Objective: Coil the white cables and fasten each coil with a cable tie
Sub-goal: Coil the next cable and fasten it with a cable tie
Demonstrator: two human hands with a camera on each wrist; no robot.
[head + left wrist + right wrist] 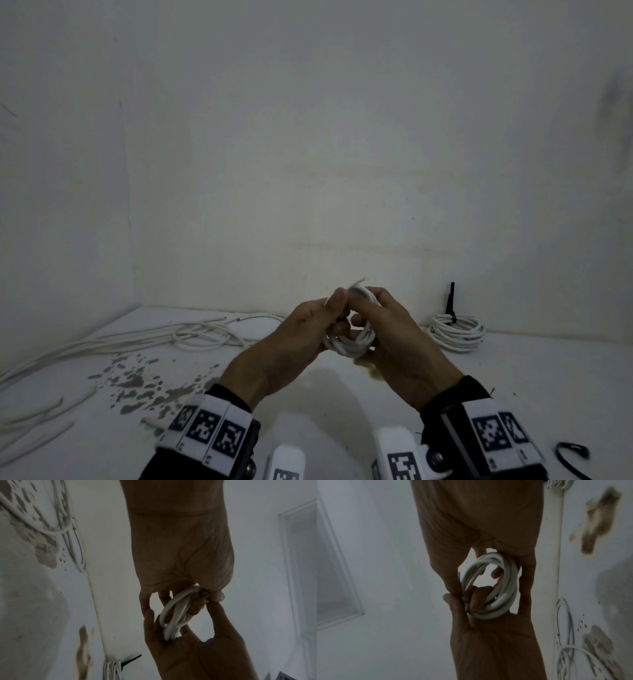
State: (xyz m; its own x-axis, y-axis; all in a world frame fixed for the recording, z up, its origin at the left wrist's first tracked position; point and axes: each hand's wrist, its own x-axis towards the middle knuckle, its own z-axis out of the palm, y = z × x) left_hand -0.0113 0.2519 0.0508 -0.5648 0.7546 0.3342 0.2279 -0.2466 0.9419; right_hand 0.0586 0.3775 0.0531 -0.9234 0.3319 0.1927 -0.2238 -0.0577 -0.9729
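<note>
A small white cable coil [352, 341] is held up above the table between both hands. My left hand [310, 329] pinches the coil's top with thumb and fingers, and a cable end sticks up there. My right hand [390, 330] curls round the coil's right side, fingers through the ring. In the left wrist view the coil [173, 615] hangs from the left hand's [181, 550] pinch into the right hand [192, 651]. The right wrist view shows the coil [508, 588] as a ring of several turns between the right hand [476, 520] and the left hand [489, 642].
A tied white coil [457, 331] lies at the back right, its black cable tie [450, 301] standing upright. Loose white cables [202, 335] sprawl at the back left, and short cable pieces [37, 431] lie at the front left. A black cable tie [572, 453] lies at the front right.
</note>
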